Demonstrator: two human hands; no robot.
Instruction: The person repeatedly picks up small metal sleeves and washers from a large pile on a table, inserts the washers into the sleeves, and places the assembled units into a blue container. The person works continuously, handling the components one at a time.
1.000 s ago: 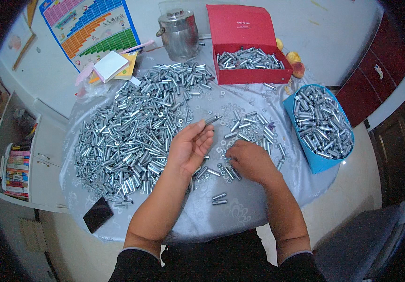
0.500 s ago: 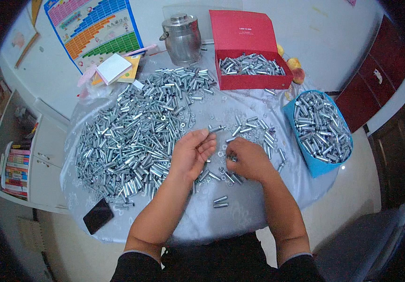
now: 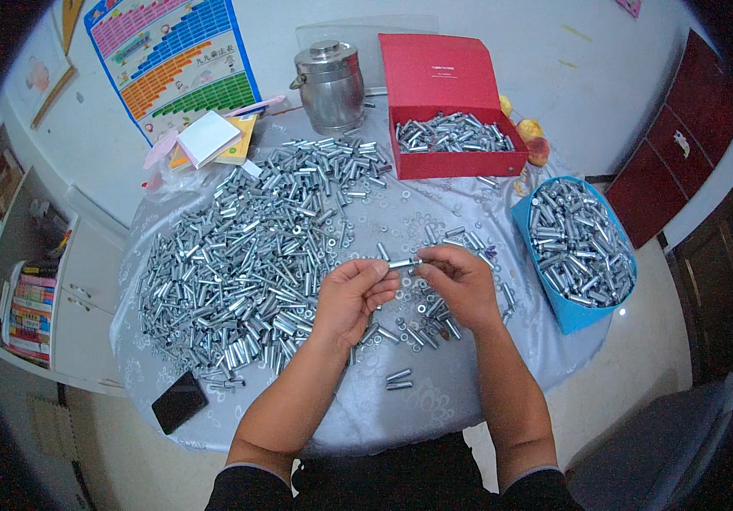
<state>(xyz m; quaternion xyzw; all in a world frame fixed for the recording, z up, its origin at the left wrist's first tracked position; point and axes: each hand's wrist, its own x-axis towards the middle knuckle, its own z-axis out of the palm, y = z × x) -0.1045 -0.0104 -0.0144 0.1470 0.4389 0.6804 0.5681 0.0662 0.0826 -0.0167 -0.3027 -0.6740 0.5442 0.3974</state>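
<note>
My left hand (image 3: 349,296) pinches a silvery anchor bolt (image 3: 400,264) with a metal sleeve between thumb and forefinger, lying level above the tabletop. At its other end, the fingertips of my right hand (image 3: 464,285) are closed on the tip; any small nut or washer between them is hidden. A big heap of loose metal sleeves and bolts (image 3: 239,255) spreads to the left of my hands. Below and around my right hand lie scattered washers and nuts (image 3: 413,328) and several more sleeves. Two metal pieces (image 3: 400,380) lie apart, closer to me.
An open red box (image 3: 460,164) of metal pieces stands at the back, beside a steel pot (image 3: 330,89). On the right is a full blue bin (image 3: 584,315). A black phone (image 3: 179,403) rests near the front left edge; notepads (image 3: 209,138) lie at the back left.
My right hand has risen from the scattered pieces on the table to the end of the bolt. My left hand stays nearly in place, still holding the bolt.
</note>
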